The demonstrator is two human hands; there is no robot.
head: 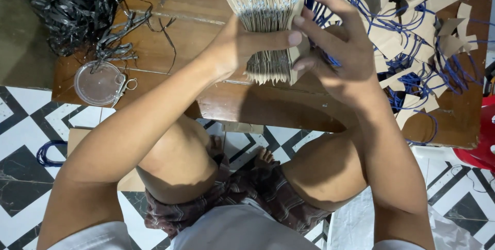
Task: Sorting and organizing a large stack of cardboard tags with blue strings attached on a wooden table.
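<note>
A thick stack of folded brown paper bags (265,7) stands on edge on a low wooden table (247,105). My left hand (242,46) presses against the near end of the stack, thumb stretched across it. My right hand (335,49) is at the stack's right side, fingers spread and curled over the edges of the bags. Both hands touch the stack and hold it between them.
A heap of blue cord handles with brown paper tabs (417,38) covers the table's right side. Black ribbon strips (82,7) pile at the far left, beside a clear round lid (97,82) and small scissors (124,86). A red object (482,136) sits at right. Patterned tile floor (20,142) lies below.
</note>
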